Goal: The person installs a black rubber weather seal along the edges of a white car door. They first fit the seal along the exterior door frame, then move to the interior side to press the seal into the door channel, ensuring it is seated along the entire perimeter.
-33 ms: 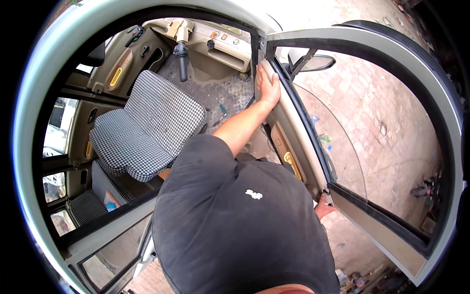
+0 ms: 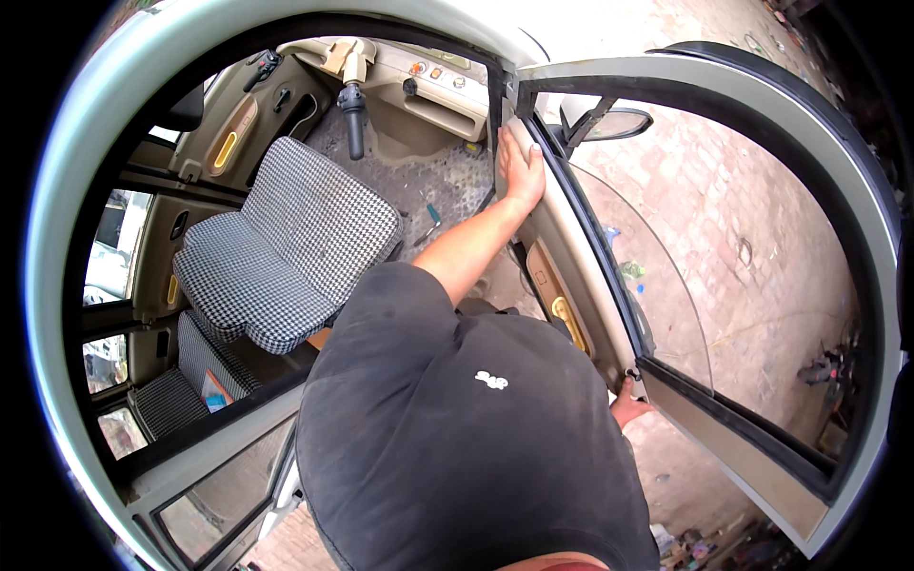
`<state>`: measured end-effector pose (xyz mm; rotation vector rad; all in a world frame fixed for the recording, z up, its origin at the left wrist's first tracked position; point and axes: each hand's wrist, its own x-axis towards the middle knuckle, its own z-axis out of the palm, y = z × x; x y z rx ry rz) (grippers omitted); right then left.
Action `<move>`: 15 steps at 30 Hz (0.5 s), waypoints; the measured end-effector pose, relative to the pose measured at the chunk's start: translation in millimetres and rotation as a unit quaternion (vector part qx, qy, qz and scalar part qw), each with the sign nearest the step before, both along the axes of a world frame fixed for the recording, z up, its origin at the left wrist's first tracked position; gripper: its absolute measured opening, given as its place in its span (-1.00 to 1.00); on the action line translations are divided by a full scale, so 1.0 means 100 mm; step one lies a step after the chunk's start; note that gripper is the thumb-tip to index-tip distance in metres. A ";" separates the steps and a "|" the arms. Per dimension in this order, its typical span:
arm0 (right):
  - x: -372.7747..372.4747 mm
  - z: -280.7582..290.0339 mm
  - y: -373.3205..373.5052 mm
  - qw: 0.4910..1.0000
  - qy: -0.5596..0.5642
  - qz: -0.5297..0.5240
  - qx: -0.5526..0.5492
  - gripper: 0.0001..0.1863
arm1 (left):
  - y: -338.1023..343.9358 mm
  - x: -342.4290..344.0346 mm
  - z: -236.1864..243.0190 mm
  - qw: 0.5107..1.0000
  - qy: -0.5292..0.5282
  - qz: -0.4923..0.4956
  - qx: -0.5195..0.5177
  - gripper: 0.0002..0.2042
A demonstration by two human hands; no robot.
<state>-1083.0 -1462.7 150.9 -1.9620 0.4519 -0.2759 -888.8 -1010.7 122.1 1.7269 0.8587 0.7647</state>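
Note:
My left hand [image 2: 522,171] lies open against the upper front part of the vehicle door [image 2: 609,338], fingers stretched forward along the beige inner panel. At the rear edge of that door, by the latch, my right hand [image 2: 630,407] grips the edge, with a finger and the thumb showing and the rest hidden. The door stands swung outward. A clear window pane [image 2: 671,257] with a curved edge shows in its black-lined frame. Below my left hand, the inner panel carries a yellow pull handle [image 2: 568,321].
Inside the cab to the left are a checked seat [image 2: 300,224], a handlebar grip [image 2: 354,128] and a beige dashboard [image 2: 438,90]. A green-handled tool [image 2: 433,214] rests on the cab floor. A side mirror [image 2: 614,124] sticks out beyond the door. Paved ground [image 2: 762,276] lies outside.

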 end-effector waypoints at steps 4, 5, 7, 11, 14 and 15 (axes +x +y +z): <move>0.03 -0.11 -0.11 0.999 -0.020 0.024 -0.013 -0.07 | 0.10 0.01 -0.01 1.000 -0.010 0.001 -0.003 -0.23; 0.01 -0.11 -0.10 0.999 -0.020 0.024 -0.013 -0.05 | 0.15 0.02 0.03 1.000 -0.002 -0.005 -0.022 -0.21; -0.01 -0.09 -0.08 0.999 -0.034 0.030 -0.018 -0.04 | 0.24 0.04 0.08 0.999 0.012 -0.006 -0.043 -0.17; -0.04 0.03 -0.01 0.999 -0.018 0.033 -0.031 0.00 | 0.27 0.11 0.05 1.000 0.002 0.004 -0.026 -0.18; -0.04 -0.10 -0.07 0.999 -0.038 0.035 -0.010 -0.01 | 0.28 0.12 0.00 1.000 -0.016 0.003 -0.019 -0.19; -0.02 -0.13 -0.09 0.998 -0.046 0.040 -0.014 -0.02 | 0.33 0.12 -0.03 0.999 -0.026 -0.010 -0.030 -0.20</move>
